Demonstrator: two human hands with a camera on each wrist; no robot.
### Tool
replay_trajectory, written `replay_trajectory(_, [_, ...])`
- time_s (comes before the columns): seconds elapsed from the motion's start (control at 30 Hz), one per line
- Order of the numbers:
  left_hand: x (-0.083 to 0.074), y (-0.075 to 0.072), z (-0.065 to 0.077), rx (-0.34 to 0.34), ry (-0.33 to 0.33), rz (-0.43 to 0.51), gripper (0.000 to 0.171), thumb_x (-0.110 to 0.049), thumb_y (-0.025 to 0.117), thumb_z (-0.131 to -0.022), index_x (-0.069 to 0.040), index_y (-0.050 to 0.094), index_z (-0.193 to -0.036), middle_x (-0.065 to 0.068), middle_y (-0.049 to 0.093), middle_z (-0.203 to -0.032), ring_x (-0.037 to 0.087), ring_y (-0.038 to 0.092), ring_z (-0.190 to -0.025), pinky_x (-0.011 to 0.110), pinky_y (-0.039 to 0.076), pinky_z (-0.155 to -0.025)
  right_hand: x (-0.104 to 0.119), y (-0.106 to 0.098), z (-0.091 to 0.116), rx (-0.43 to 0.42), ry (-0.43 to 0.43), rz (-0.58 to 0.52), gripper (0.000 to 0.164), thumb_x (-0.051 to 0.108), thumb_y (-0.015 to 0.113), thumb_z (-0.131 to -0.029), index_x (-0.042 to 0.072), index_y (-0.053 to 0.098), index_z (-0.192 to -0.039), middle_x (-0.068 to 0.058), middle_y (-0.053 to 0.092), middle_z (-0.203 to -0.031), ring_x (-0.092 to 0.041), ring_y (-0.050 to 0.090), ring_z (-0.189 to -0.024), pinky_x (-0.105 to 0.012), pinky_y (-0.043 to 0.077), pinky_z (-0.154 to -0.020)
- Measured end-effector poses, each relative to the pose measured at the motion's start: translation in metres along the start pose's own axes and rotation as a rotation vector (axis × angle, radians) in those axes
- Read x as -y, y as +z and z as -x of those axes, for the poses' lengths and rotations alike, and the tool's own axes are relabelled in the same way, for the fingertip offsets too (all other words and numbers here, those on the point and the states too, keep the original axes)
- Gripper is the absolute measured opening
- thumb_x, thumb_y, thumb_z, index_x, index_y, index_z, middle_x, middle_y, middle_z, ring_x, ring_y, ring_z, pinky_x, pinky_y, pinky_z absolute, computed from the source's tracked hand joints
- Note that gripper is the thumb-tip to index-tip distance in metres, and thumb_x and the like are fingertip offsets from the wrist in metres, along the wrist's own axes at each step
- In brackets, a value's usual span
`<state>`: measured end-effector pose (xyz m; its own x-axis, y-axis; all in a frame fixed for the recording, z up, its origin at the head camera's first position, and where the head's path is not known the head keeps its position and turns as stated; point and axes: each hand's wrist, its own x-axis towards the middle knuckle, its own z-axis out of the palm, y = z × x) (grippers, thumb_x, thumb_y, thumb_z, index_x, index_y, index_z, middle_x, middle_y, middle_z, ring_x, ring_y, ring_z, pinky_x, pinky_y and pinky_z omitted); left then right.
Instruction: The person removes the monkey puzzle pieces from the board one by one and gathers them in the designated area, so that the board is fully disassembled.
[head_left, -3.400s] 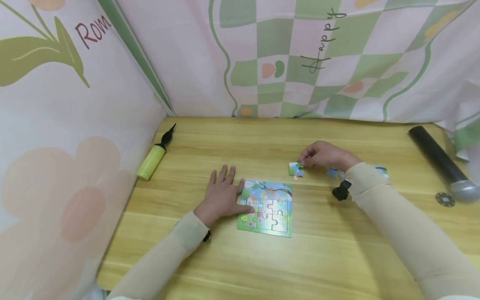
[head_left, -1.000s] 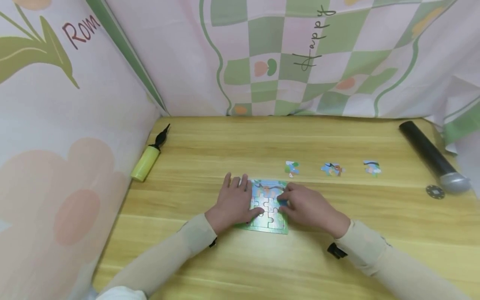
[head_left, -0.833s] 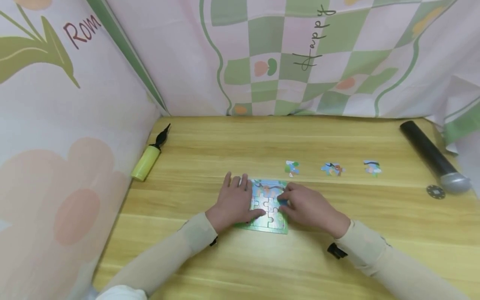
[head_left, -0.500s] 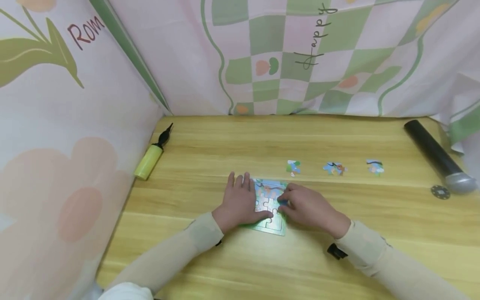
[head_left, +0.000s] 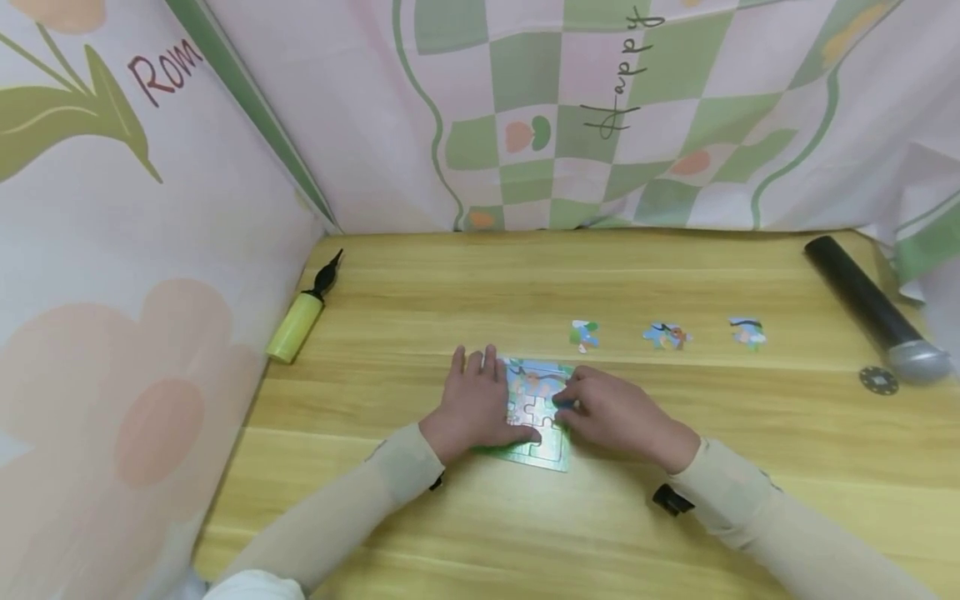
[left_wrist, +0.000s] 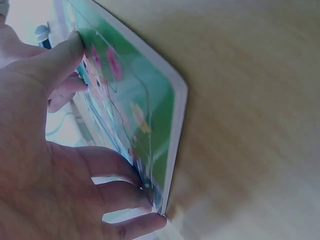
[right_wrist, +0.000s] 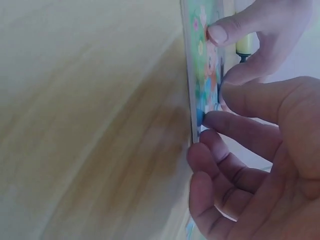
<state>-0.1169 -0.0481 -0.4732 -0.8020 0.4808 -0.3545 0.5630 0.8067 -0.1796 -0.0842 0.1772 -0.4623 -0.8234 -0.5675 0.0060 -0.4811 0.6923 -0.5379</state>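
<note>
A square jigsaw puzzle (head_left: 551, 446) in a green-edged frame lies on the wooden table. My left hand (head_left: 476, 408) rests over its left side with fingers extended and thumb across the lower pieces. In the left wrist view, the fingertips sit at the edge of the jigsaw puzzle (left_wrist: 145, 107). At the right edge, my right hand (head_left: 618, 417) pinches a small blue puzzle piece (head_left: 564, 404) between thumb and index finger, mostly hidden by the fingers. The right wrist view has the index fingertip at the blue piece (right_wrist: 200, 117), low over the board.
Three loose puzzle pieces lie in a row behind: a green and blue piece (head_left: 583, 335), a piece with an orange animal (head_left: 667, 336) and a branch piece (head_left: 747, 331). A microphone (head_left: 873, 308) and dark disc (head_left: 878, 380) lie right, a yellow hand pump (head_left: 297, 325) left.
My right hand has come from the loose pieces at the back to the puzzle's right edge. My left hand has shifted right, further over the puzzle. In the last second both moved little.
</note>
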Motion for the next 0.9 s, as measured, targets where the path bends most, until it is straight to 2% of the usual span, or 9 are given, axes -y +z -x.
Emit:
replay_trajectory(0.13, [0.001,-0.001,0.001,0.011,-0.017,0.019,0.132,-0.100,0.030,-0.071,0.000,0.033,-0.157,0.022,0.025,-0.163,0.039,0.024,-0.148,0.061,0.010,-0.118,0.000,0.000,-0.002,0.003,-0.012,-0.029,0.024,0.019,0.077,-0.093,-0.001,0.077,-0.107,0.000,0.063,-0.096,-0.003,0.053,-0.071,-0.022,0.050,-0.061])
replay_trajectory(0.33, [-0.001,-0.001,0.000,0.006,-0.033,0.031,0.131,-0.100,0.032,-0.071,-0.001,0.035,-0.157,0.021,0.025,-0.163,0.039,0.024,-0.148,0.063,0.008,-0.117,-0.004,0.002,-0.009,-0.009,0.039,-0.041,0.014,0.018,0.074,-0.094,0.007,0.078,-0.100,0.004,0.064,-0.095,-0.005,0.059,-0.079,-0.027,0.054,-0.070])
replay_trajectory(0.6, [-0.002,-0.001,-0.001,0.007,-0.049,0.026,0.132,-0.101,0.033,-0.069,-0.003,0.035,-0.157,0.020,0.024,-0.164,0.038,0.025,-0.148,0.063,0.009,-0.117,-0.008,0.002,-0.013,0.003,0.058,-0.074,0.007,0.018,0.074,-0.094,0.011,0.077,-0.096,0.007,0.063,-0.090,-0.006,0.058,-0.077,-0.030,0.053,-0.070])
replay_trajectory(0.9, [0.001,0.007,0.004,-0.051,0.007,-0.002,0.126,-0.098,0.025,-0.075,-0.005,0.032,-0.159,0.022,0.022,-0.164,0.039,0.023,-0.149,0.065,0.005,-0.116,-0.007,0.000,-0.014,0.010,0.058,-0.096,0.007,0.016,0.074,-0.094,0.011,0.078,-0.096,0.006,0.068,-0.090,-0.008,0.064,-0.081,-0.035,0.057,-0.075])
